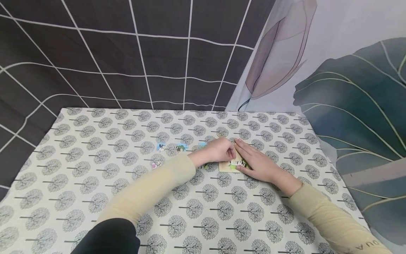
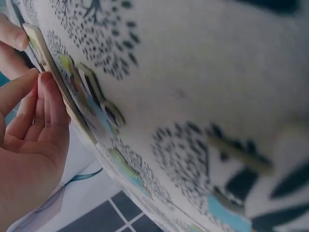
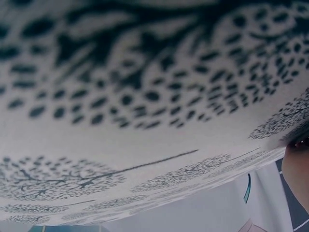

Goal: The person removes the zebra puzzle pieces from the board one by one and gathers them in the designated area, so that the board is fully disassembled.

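A thin puzzle board [image 1: 223,168] with a black-and-white animal picture lies on the patterned cloth, partly covered by both hands. Over its upper left part is my left hand [image 1: 219,150], fingers curled down. In the left wrist view the thumb and fingertips of the left hand [image 2: 36,140] meet right at the board [image 2: 62,89]; I cannot tell whether a piece sits between them. My right hand [image 1: 258,161] rests over the board's right side, fingers straight, thumb near the lower edge. A loose puzzle piece [image 1: 203,166] lies beside the board, partly behind the left forearm.
Farther left lie loose pieces: a blue one [image 1: 160,146], a blue-green one [image 1: 182,147] and one with pink [image 1: 156,164]. Another blue piece [image 1: 202,144] shows behind the left wrist. The tree-print cloth [image 1: 206,211] covers the table; a dark grid curtain [image 1: 165,56] hangs behind.
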`<state>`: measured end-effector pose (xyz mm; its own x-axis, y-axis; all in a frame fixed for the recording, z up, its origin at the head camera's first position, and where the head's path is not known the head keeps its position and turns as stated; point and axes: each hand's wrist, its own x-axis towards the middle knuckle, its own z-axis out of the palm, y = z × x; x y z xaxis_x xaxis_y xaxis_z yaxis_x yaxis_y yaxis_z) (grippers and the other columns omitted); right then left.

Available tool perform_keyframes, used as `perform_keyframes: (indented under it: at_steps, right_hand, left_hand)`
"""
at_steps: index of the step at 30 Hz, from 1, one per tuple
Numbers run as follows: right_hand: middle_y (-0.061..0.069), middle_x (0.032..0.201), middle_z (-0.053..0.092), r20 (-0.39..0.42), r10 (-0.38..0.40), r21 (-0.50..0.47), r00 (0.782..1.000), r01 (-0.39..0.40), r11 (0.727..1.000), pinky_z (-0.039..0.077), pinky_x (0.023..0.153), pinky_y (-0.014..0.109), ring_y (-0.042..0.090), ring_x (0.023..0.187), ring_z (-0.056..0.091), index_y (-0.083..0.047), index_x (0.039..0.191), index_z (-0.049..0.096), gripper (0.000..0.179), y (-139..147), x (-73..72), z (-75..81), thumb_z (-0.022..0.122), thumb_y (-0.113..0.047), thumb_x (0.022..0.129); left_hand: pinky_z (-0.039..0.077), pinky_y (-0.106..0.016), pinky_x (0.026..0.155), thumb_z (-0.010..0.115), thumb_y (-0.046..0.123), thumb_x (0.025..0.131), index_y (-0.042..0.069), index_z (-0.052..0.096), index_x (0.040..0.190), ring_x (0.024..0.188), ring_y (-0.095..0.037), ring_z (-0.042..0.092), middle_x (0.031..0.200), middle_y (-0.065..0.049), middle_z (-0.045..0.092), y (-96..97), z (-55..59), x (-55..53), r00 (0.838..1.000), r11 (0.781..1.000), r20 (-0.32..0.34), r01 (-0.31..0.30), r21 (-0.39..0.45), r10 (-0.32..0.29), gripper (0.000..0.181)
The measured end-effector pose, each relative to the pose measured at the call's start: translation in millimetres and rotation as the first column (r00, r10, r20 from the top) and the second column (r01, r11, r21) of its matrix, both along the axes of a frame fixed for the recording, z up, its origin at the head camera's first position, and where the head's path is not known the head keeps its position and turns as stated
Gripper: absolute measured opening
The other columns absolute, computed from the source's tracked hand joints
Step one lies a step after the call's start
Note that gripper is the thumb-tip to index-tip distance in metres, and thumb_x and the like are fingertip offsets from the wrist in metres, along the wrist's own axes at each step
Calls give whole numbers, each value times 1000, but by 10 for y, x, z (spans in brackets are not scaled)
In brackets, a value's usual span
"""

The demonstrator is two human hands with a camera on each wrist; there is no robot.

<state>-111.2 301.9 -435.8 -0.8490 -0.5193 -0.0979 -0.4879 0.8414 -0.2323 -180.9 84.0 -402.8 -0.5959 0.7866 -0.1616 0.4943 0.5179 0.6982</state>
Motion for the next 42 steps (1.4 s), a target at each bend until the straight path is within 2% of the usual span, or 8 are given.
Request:
perform_keyframes:
  at_steps: [9, 14, 21, 28, 42]
  right_hand:
    - [17, 178, 16, -12, 6, -5, 1000, -6, 1000, 24, 133, 54, 39, 163, 23, -1, 167, 20, 83, 12, 9, -1, 55, -46, 107]
    - [16, 178, 16, -16, 3, 1, 1000, -3, 1000, 25, 133, 54, 39, 163, 23, -1, 167, 20, 82, 20, 19, -2, 53, -47, 108]
    - [15, 178, 14, -1, -15, -9, 1000, 15, 1000, 24, 133, 55, 38, 164, 21, -2, 167, 21, 83, 39, 35, 8, 55, -47, 107]
    - [14, 179, 13, -9, -18, 5, 1000, 18, 1000, 25, 133, 54, 37, 164, 22, -2, 167, 22, 84, 66, 44, 1, 57, -48, 106]
    - [16, 177, 18, -28, 12, -1, 1000, -12, 1000, 28, 131, 57, 40, 162, 26, -2, 166, 25, 73, 88, 38, 35, 54, -36, 109]
  left_hand:
    - [54, -12, 79, 81, 3, 89, 7, 78, 99, 82, -8, 68, 96, -4, 78, 24, -23, 51, 1000, 1000, -3, 19, 4, -19, 11]
    - [54, -11, 77, 86, 6, 86, 6, 78, 99, 79, -6, 66, 94, -3, 78, 10, -32, 66, 1000, 1000, 8, 16, 5, -16, 15]
    - [53, -11, 76, 92, 10, 81, 8, 77, 101, 78, -4, 64, 93, -1, 77, 8, -55, 105, 1000, 1000, -17, -5, -11, 5, 25]
    - [50, -12, 77, 93, 13, 80, 8, 77, 104, 79, -4, 61, 95, -1, 77, 35, -104, 136, 998, 1000, -65, -9, -29, 7, 29]
    - [51, -13, 77, 93, 12, 80, 8, 78, 104, 79, -5, 61, 95, -2, 77, 33, -110, 133, 998, 1000, -59, -9, -12, 8, 28]
